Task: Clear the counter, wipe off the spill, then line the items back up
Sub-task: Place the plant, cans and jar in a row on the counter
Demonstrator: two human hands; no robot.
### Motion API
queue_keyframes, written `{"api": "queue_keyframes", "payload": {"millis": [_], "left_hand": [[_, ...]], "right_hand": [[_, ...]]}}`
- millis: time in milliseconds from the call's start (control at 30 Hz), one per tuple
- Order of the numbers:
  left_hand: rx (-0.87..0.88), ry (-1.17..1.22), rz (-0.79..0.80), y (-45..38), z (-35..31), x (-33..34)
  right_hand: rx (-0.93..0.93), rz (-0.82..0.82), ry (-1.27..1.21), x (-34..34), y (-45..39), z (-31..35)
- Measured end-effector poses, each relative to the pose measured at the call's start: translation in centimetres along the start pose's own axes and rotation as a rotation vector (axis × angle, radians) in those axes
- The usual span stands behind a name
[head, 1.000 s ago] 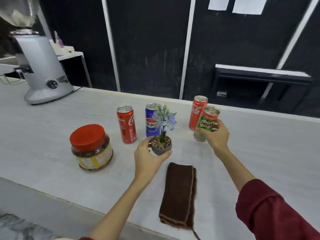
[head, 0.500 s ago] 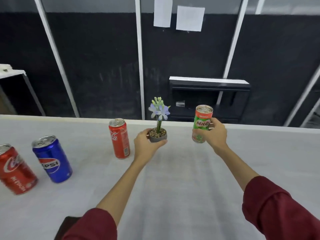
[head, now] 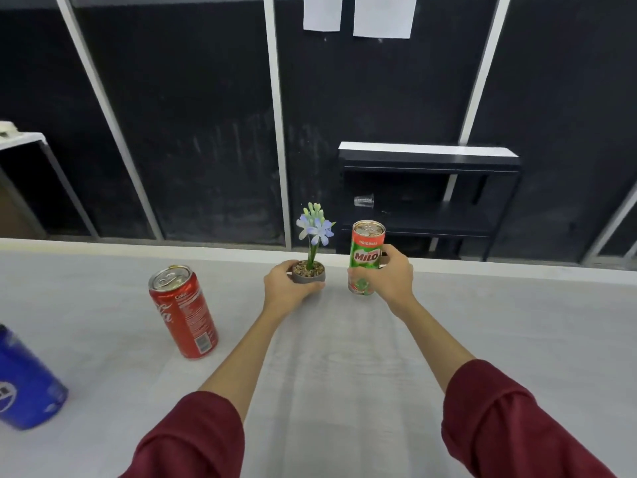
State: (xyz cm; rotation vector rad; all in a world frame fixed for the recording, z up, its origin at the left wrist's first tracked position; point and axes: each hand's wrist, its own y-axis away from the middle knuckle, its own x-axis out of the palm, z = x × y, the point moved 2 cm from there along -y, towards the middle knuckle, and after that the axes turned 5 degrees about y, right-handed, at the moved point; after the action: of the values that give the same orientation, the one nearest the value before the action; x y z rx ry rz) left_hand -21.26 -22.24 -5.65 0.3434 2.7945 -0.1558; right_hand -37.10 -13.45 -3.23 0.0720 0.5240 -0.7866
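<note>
The left hand (head: pixel 287 286) holds the little flower pot (head: pixel 308 272), fingers curled round it. The right hand (head: pixel 387 276) holds the green can (head: pixel 366 257), fingers wrapped round it. A second ago both things stood in the middle by the cloth. Now they are far back on the counter (head: pixel 344 357), near its back edge, low or just touching down. The red can (head: pixel 184 310) and blue can (head: pixel 24 381) wait on the left. I think clearing has only begun, and wiping comes later.
</note>
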Motion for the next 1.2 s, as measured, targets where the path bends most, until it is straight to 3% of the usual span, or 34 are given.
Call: {"api": "queue_keyframes", "payload": {"millis": [633, 1000, 1067, 1200], "left_hand": [[-0.001, -0.02, 0.034, -3.2, 1.7, 1.6], [-0.075, -0.043, 0.077, -1.7, 2.0, 0.5], [-0.109, -0.052, 0.08, -0.4, 1.6, -0.1], [-0.14, -0.053, 0.099, 4.3, 0.5, -2.0]], "right_hand": [[0.025, 0.001, 0.044, 1.9, -2.4, -1.8], [0.064, 0.111, 0.029, 1.4, -1.5, -1.9], [0.091, 0.072, -0.004, 0.8, -0.5, -1.7], [0.006, -0.156, -0.103, -0.2, 3.6, -0.2]]}}
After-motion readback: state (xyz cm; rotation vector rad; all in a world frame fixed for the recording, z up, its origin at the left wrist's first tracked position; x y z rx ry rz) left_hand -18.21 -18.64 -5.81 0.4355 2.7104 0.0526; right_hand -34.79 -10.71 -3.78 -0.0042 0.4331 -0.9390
